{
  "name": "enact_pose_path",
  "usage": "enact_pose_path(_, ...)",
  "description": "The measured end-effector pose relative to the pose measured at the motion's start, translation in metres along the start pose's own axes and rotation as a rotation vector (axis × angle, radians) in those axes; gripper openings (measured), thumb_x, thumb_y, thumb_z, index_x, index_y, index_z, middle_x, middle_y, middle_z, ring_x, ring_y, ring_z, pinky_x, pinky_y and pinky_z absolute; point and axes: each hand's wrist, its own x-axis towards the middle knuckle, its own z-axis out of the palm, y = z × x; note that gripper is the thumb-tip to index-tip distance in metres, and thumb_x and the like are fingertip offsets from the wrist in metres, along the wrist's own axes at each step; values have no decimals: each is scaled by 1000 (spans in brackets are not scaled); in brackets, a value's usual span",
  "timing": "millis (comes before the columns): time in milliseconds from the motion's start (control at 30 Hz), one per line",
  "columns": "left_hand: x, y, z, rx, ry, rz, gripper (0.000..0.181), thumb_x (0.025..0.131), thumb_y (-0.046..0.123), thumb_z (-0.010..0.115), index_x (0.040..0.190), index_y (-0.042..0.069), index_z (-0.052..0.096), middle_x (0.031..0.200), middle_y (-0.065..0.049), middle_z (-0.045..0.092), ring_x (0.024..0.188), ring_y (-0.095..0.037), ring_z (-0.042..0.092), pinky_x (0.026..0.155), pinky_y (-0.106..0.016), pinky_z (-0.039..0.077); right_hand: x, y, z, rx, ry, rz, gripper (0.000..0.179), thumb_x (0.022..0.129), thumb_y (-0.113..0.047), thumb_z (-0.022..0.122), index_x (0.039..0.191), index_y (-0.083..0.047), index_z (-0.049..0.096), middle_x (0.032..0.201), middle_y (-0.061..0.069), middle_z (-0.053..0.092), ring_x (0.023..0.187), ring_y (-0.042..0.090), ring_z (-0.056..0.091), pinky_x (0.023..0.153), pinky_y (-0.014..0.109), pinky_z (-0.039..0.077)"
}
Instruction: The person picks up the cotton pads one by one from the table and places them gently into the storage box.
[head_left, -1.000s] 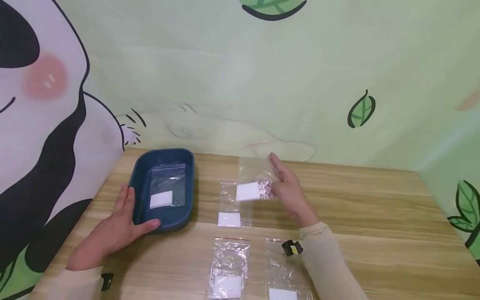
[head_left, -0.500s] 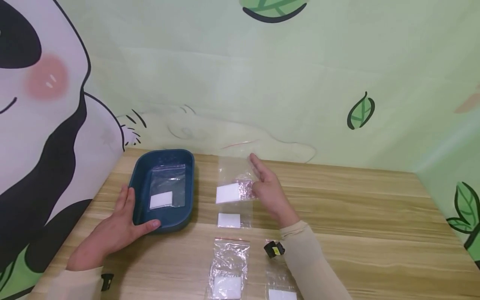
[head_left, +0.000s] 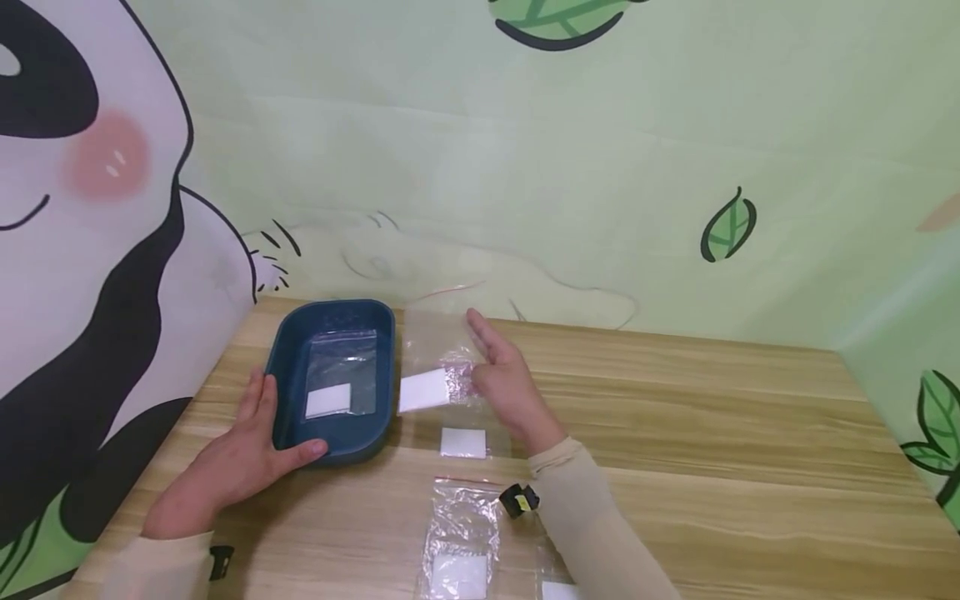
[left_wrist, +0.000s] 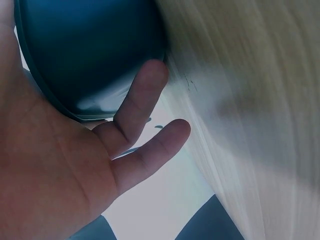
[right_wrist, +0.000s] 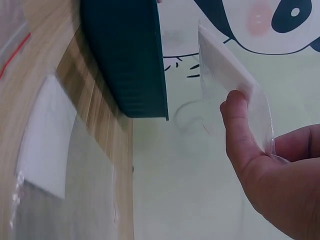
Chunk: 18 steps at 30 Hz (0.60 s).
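Observation:
My left hand (head_left: 240,462) is spread against the near left corner of a dark blue tray (head_left: 388,375), thumb along the near rim, other fingers at the left side. In the left wrist view two fingers stand off the tray's outer wall. Inside the tray lies a clear zip bag (head_left: 352,354) with a white card at its lower end. Just right of the tray, my right hand (head_left: 513,387) pinches another clear zip bag (head_left: 442,333), its white card (head_left: 423,390) pointing left. The right wrist view shows this bag between thumb and fingers, raised beside the tray.
Under the held bag, another bag with a white card (head_left: 463,443) lies on the wooden table (head_left: 712,417). Nearer are a crinkled zip bag (head_left: 461,517) and one partly hidden by the right sleeve (head_left: 600,525). A panda-print backdrop (head_left: 525,167) stands behind the table.
My right hand has moved left with the zip bag, from over the table to beside the tray's right rim. The left hand has stayed at the tray.

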Motion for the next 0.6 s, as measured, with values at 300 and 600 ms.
enact_pose_path(300,-1,-1,-1,6,4,-2,127,88,71,61,154,-11,-11,160,-30,-22,129,-66,34,92,-72,40,11,3,25,34,-44,-8,88,82,24,41,161,-11,24,166,1,23,111,18,60,61,18,47)
enact_pose_path(600,-1,0,-1,-1,11,2,126,89,70,61,154,-11,-10,161,-29,-21,128,-65,36,93,-71,40,25,8,52,83,-35,16,91,76,26,40,159,-8,29,164,5,27,147,24,30,57,16,44)
